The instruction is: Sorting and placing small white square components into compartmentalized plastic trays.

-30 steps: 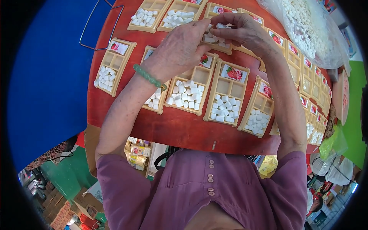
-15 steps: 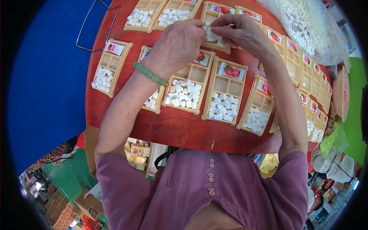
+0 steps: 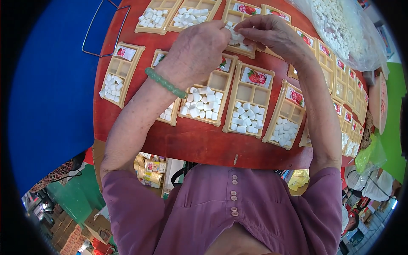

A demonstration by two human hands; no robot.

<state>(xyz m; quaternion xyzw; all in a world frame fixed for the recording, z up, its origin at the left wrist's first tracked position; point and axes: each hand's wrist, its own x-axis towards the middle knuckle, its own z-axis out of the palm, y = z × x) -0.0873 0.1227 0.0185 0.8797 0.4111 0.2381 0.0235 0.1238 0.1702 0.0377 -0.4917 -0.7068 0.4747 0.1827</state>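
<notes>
My left hand [image 3: 199, 46] and my right hand [image 3: 272, 33] meet fingertip to fingertip over a beige divided tray [image 3: 251, 54] at the far side of the red round table [image 3: 204, 142]. Both pinch small white cubes [image 3: 232, 35] just above that tray. A green bead bracelet [image 3: 165, 83] circles my left wrist. Nearer to me lie more beige trays, one [image 3: 250, 104] with a strawberry picture card in its top compartment and white cubes in the lower one.
A clear plastic bag of white cubes [image 3: 340, 29] lies at the table's far right. A row of trays [image 3: 340, 80] curves along the right edge. A bent wire frame [image 3: 102, 29] overhangs the blue floor [image 3: 51, 85] at left.
Both hands stay together over the same far tray, fingers working the cubes; they have shifted slightly farther from me.
</notes>
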